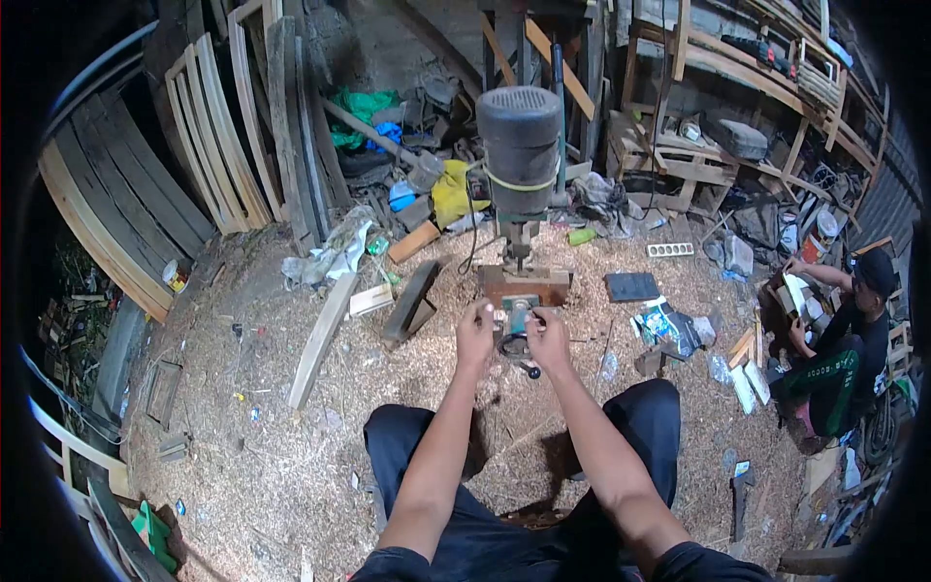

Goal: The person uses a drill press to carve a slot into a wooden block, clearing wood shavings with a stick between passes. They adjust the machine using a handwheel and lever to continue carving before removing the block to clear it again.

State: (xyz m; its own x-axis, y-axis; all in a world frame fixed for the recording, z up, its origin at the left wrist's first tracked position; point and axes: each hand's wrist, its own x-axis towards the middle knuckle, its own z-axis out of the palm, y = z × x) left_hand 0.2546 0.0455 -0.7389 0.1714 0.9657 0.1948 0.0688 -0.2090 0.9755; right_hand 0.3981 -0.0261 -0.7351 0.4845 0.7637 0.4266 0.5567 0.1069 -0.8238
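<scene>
In front of me stands a machine with a large dark cylindrical motor (519, 145) above a vertical bit (521, 260). Below the bit, a wooden block (543, 281) lies crosswise behind a teal metal vise (518, 316). A dark handwheel (511, 345) with a black knob (531, 371) faces me. My left hand (474, 335) is at the left side of the vise, its fingers curled closed. At the right side, my right hand (548, 339) is closed with the fingertips together beside the teal part. Whatever either hand grips is too small to make out.
Wood shavings cover the ground (291, 466). Left of the machine lie a long board (323, 339) and a dark wooden piece (412, 301). A dark slab (631, 286) and a power strip (670, 249) lie right. Another person (844, 339) sits at far right, handling pale pieces.
</scene>
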